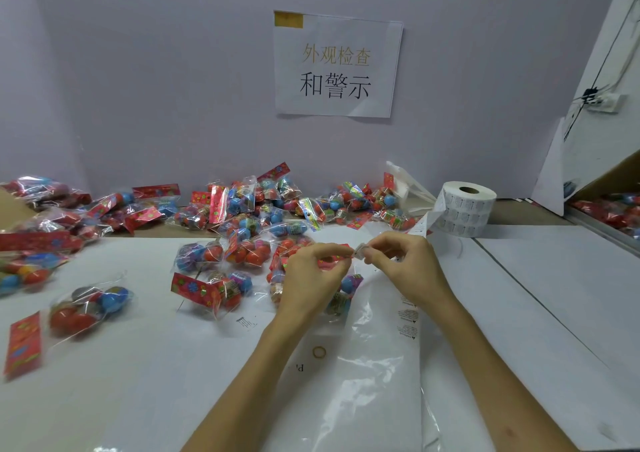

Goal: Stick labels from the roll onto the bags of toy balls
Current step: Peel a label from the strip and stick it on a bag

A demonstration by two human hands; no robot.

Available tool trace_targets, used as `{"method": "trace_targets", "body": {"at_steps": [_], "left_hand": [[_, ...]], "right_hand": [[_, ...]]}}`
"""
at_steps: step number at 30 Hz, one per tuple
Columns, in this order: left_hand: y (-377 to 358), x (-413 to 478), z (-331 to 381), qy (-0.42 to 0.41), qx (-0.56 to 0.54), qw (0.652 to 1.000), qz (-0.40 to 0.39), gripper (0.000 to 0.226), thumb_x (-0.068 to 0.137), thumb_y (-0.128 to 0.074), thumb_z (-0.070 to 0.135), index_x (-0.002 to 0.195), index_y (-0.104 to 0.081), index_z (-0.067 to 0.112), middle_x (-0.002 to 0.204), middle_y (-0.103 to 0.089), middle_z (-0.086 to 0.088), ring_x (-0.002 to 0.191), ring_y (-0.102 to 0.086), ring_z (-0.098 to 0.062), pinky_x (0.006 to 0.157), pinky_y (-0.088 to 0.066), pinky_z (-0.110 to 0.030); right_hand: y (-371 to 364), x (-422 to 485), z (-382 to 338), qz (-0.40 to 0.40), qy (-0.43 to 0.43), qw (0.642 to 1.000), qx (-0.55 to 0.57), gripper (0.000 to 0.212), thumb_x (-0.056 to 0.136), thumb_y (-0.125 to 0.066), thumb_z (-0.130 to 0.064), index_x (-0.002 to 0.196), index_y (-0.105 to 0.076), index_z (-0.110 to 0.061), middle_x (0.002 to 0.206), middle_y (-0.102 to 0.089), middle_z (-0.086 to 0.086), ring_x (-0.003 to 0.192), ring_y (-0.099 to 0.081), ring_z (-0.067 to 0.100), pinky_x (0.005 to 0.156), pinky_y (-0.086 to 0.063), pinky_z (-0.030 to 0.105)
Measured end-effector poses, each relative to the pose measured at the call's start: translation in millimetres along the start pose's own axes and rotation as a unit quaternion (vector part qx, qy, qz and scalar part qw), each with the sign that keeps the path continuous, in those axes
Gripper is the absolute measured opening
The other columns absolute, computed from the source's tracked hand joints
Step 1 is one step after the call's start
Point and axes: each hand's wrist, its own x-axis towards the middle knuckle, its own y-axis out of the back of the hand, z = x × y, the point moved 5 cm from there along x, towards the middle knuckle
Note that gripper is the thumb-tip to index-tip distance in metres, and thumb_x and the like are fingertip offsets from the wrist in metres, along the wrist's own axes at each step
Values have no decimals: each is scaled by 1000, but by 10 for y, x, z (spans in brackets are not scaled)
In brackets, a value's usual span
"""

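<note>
Pinching a small label btwn them, left hand & right hand meet fingertip to fingertip above the tabletop. Bag of toy balls lies just under left hand, partly hidden. Label roll stands upright further back on the right, loose strip off its left side. More bags scattered to the left.

Red and blue balls, white roll
</note>
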Motion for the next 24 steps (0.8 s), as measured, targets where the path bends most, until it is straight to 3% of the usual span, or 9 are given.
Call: {"method": "trace_targets", "body": {"at_steps": [3,5,10,13,18,21,24], "left_hand": [[-20,-18,-4,-8,45,999,6,33,98,-59,5,122,-75,20,116,-75,2,100,-68,-12,91,-59,-32],[-3,-16,-48,11,56,998,20,37,101,-54,4,131,-66,22,116,-74,1,99,-68,-11,89,-60,-33],[77,29,-158,64,25,996,52,26,101,-54,5,117,-63,24,110,-71,-2,93,-69,-13,79,-64,-40],[31,16,-162,67,46,996,37,22,100,-57,9,115,-65,24,107,-72,1,92,-70,-14,78,-64,-41],[26,24,-158,67,38,996,35,21,99,-58,7,108,-67,24,106,-73,0,91,-71,-15,78,-64,-37],[23,19,-163,73,9,997,26,23,98,-55,3,108,-67,20,104,-72,-1,81,-74,-18,71,-64,-33],[23,19,-159,97,-40,994,12,28,98,-50,-3,108,-65,18,100,-70,-1,70,-75,-14,64,-60,-24]], "right_hand": [[-36,-12,15,-13,-16,1000,0,9,94,-71,-24,88,-73,-18,79,-73,-6,74,-70,12,76,-61,37],[-39,-26,70,-5,-33,999,-39,12,95,-68,-28,84,-67,-24,80,-72,-8,72,-71,13,75,-62,42],[46,-23,239,-6,-82,977,-198,13,96,-60,-44,92,-58,-31,81,-72,-10,68,-68,13,69,-61,39],[-22,-24,265,-29,-99,981,-162,18,95,-63,-44,108,-55,-33,89,-72,-6,77,-69,15,72,-60,36],[-214,-74,253,-108,-134,974,-149,58,89,-73,-44,137,-40,-38,97,-74,-10,84,-67,9,69,-49,27],[-204,-63,219,-74,-123,985,-93,74,84,-81,-32,144,-37,-32,98,-72,-8,86,-71,12,82,-57,35],[-138,-34,173,-24,-115,993,-2,85,80,-87,-21,146,-34,-30,99,-69,-5,81,-73,15,83,-61,44]]}}
